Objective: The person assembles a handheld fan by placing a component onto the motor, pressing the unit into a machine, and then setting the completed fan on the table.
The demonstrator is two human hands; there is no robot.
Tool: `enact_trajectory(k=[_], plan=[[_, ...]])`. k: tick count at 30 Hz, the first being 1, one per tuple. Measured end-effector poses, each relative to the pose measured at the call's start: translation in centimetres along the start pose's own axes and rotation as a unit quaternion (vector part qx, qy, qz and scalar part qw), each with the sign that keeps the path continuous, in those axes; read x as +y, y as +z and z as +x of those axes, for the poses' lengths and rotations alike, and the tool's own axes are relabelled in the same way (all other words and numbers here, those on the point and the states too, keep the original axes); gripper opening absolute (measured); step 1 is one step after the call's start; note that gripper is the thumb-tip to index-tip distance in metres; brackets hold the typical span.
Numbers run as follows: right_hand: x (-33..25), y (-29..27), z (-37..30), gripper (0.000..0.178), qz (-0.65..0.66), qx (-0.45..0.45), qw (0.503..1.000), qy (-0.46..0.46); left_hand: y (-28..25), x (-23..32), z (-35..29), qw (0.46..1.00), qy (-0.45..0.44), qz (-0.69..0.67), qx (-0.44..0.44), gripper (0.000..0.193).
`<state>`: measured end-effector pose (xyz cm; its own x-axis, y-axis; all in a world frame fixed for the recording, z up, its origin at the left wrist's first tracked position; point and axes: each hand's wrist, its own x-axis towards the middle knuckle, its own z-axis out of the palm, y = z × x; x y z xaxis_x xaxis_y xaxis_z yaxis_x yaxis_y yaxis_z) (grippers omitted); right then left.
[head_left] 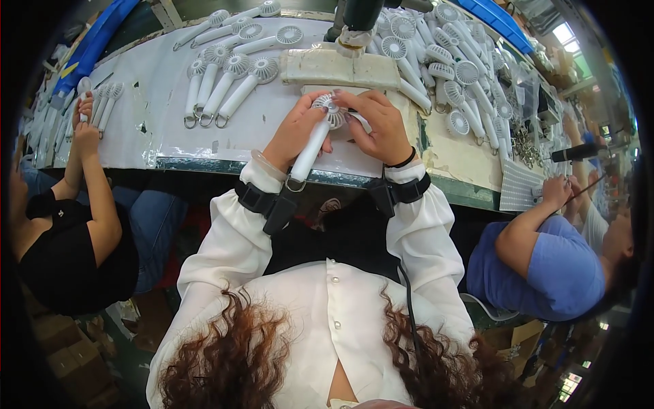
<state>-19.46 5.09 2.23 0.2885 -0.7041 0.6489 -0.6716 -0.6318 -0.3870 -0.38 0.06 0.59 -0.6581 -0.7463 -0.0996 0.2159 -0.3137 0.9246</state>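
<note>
A white handheld fan [312,146] is in front of me at the table's near edge, its round grille up and its handle slanting down toward me with a metal ring at the end. My left hand [297,129] is closed round the fan just below its head. At the grille, my right hand [376,126] has its fingers bent, the thumb and fingertips at the right side of the fan head. Whether those fingertips grip the grille or a small part cannot be made out. Several more white fans [235,88] lie in a row to the left.
A machine post [359,17] stands over a pale block [340,70] just beyond my hands. Many white fans [470,75] are heaped at the right, beside small metal rings [524,148]. Co-workers sit on either side: one in black [75,232], one in blue [545,266].
</note>
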Motion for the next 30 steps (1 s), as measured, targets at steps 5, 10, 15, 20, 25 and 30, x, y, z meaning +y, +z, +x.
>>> enact_trajectory(k=[5,10,15,20,25,30], plan=[[-0.16,0.14,0.12,0.054,-0.001,0.014,1.0,-0.003,-0.37,-0.35,0.18,1.0,0.011,-0.009,-0.013,0.038],[-0.12,0.14,0.19,0.055,-0.02,0.01,1.0,-0.021,-0.1,-0.4,0.2,1.0,0.022,0.016,0.0,0.037],[-0.28,0.07,0.25,0.054,-0.014,0.013,1.0,-0.02,-0.12,-0.33,0.2,1.0,0.016,-0.01,-0.002,0.036],[-0.03,0.31,0.17,0.05,0.0,0.022,1.0,-0.018,0.32,-0.38,0.12,0.999,0.034,-0.001,0.025,0.035],[0.18,0.45,0.27,0.042,-0.006,0.022,1.0,-0.019,-0.25,-0.84,0.44,1.0,0.028,-0.004,0.006,0.039],[0.16,0.13,0.64,0.035,-0.008,0.025,0.999,-0.032,-0.58,-1.09,0.53,1.0,0.022,0.0,-0.02,0.044]])
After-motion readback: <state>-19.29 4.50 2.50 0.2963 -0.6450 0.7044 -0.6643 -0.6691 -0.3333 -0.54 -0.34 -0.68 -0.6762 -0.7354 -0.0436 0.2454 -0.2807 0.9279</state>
